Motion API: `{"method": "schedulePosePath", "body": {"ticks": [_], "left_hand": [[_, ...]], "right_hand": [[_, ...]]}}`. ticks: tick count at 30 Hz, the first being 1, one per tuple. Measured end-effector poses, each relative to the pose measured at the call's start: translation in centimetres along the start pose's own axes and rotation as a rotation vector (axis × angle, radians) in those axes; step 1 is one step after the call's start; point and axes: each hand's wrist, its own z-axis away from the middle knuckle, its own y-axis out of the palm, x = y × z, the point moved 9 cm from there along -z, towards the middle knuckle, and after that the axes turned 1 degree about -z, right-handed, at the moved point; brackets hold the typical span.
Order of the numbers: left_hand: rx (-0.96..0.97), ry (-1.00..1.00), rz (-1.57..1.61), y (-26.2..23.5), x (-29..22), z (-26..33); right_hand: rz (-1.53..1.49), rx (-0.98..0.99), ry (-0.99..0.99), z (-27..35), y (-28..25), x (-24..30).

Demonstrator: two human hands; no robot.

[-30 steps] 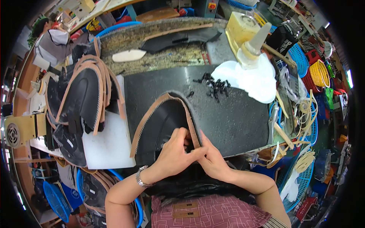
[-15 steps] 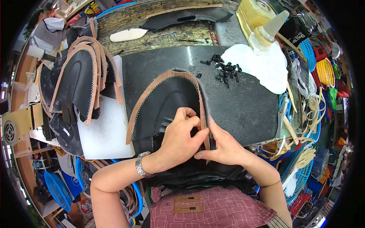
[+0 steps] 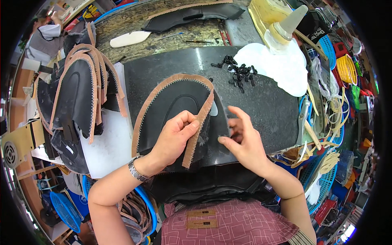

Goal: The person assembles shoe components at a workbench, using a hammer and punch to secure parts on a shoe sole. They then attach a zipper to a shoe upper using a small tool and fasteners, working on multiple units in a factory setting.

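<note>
A black shoe upper (image 3: 175,98) edged with a zigzag-stitched tan strip lies before me on the dark work surface. My left hand (image 3: 174,132) pinches the tan strip on its right side and holds it folded over to the left. Under the fold, a black layer (image 3: 220,118) and a small pale patch (image 3: 214,108) show. My right hand (image 3: 245,141) hovers just right of that layer, thumb and fingers apart with nothing between them; the thumb tip is close to the layer's edge, and I cannot tell whether it touches.
More tan-edged uppers (image 3: 75,87) are stacked at the left beside a white board (image 3: 104,141). Small black pieces (image 3: 241,73) lie in a heap near a white sheet (image 3: 281,69) under a glue bottle (image 3: 286,28). Another upper (image 3: 196,17) and a pale insole-shaped piece (image 3: 130,39) lie at the back.
The right-hand edge of the upper, upright between both hands before, is now folded leftward in my left hand. My right hand has let go and moved right, its fingers spreading.
</note>
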Motion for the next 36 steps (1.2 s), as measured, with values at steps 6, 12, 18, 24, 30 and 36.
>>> {"method": "schedulePosePath", "body": {"ticks": [6, 12, 18, 24, 30, 36], "left_hand": [[-0.112, 0.175, -0.241, 0.1, -0.5, 0.5], [-0.141, 0.210, -0.556, -0.2, -2.5, 0.2], [-0.070, -0.043, -0.179, -2.0, 0.8, 0.1], [-0.103, 0.118, 0.159, -1.8, 0.6, 0.5], [-0.072, 0.135, 0.286, -2.0, 0.3, 0.8], [-0.074, 0.163, 0.319, -2.2, 0.7, 1.1]], "right_hand": [[0.021, 0.010, 0.078, -0.9, 1.6, -0.5], [0.149, 0.032, -0.015, -1.5, 1.2, 1.2], [0.412, -0.114, -0.553, 0.0, 1.7, 3.7], [0.215, 0.265, -0.058, -3.2, 3.8, 1.2], [0.098, 0.513, 0.186, -3.6, 6.0, 0.5], [0.342, 0.214, -0.263, -2.1, 5.6, 2.6]]}}
